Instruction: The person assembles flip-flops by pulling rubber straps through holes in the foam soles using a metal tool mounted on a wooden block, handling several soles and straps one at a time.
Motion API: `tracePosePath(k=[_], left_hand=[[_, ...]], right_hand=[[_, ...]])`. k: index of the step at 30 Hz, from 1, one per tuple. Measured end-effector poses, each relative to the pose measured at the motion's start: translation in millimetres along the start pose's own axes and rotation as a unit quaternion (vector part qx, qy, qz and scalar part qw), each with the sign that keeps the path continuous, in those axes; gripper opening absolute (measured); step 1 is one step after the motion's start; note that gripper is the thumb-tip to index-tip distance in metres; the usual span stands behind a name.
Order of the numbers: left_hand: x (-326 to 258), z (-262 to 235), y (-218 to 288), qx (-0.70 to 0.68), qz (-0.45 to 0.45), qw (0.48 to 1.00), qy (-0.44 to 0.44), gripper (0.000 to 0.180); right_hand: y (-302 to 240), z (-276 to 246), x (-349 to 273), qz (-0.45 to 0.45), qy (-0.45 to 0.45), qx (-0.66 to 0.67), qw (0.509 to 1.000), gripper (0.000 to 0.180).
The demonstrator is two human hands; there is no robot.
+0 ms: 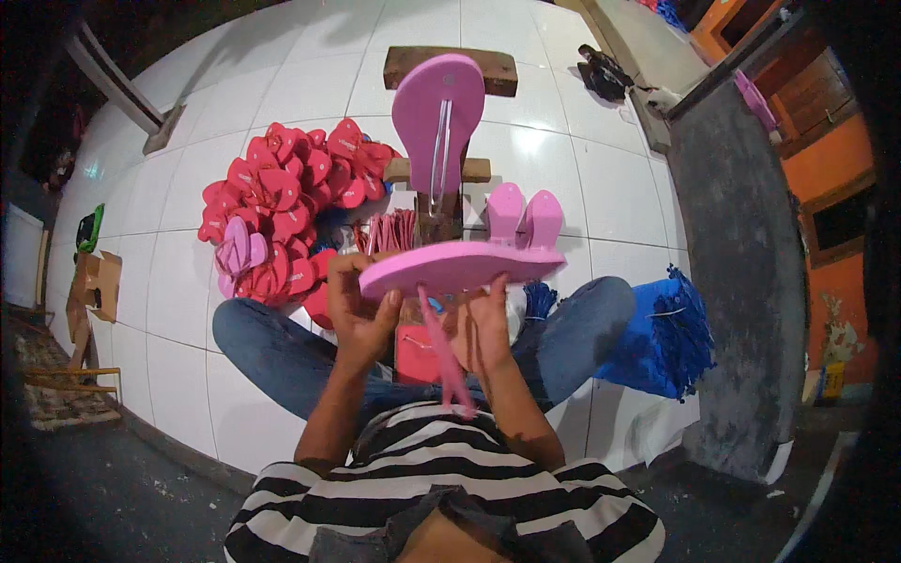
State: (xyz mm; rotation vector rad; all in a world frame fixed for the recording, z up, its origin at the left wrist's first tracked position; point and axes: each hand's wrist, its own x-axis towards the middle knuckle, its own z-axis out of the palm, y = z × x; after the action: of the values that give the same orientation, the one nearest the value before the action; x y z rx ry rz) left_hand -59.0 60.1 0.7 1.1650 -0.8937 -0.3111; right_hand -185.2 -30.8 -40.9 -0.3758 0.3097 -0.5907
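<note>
Pink foam is filling the middle of the view: a flip-flop sole [460, 267] is being held flat and edge-on above the person's lap, with the left hand [355, 314] gripping its left end from below, fingers curled over the rim, and the right hand [483, 328] closing on its underside near the middle. The sole's long axis is running from 9 o'clock to 3 o'clock, tipped slightly up toward 3. A pink strap [446, 361] is hanging from beneath it toward 6 o'clock, and the right hand's fingers are pinching around the strap's upper part, so the strap seems to be in the middle of being fitted; whether its plug is already through the sole cannot be told from here.

As a judgement, the work is looking partway along. At 10 o'clock, a heap of red flip-flops [291, 202] is lying on the white tiled floor [601, 188], with a few pink ones mixed in at its near edge. At 12 o'clock another pink sole [437, 117] is standing upright on a wooden stand [441, 192], its toe pointing toward 12. Just beyond the held sole, two more pink soles [524, 218] are standing on end. A bundle of pink straps [389, 230] is lying by the stand, and blue straps [666, 333] are piled at 3 o'clock, so plenty of material appears to be waiting.
</note>
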Motion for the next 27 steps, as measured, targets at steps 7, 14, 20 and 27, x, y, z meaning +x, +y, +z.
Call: tracePosePath(k=[7, 14, 20, 27], left_hand=[[25, -8, -13, 0.206, 0.034, 0.975, -0.075, 0.036], [59, -8, 11, 0.144, 0.224, 0.949, -0.169, 0.034], [78, 0, 14, 0.137, 0.238, 0.955, -0.111, 0.035], [89, 9, 36, 0.141, 0.183, 0.969, -0.092, 0.032]], right_hand=[[-55, 14, 22, -0.362, -0.114, -0.498, 0.780, 0.030], [-67, 50, 36, -0.460, -0.182, -0.609, 0.620, 0.028], [-67, 58, 44, -0.471, -0.159, -0.597, 0.630, 0.035], [-75, 78, 38, -0.388, -0.119, -0.596, 0.692, 0.034]])
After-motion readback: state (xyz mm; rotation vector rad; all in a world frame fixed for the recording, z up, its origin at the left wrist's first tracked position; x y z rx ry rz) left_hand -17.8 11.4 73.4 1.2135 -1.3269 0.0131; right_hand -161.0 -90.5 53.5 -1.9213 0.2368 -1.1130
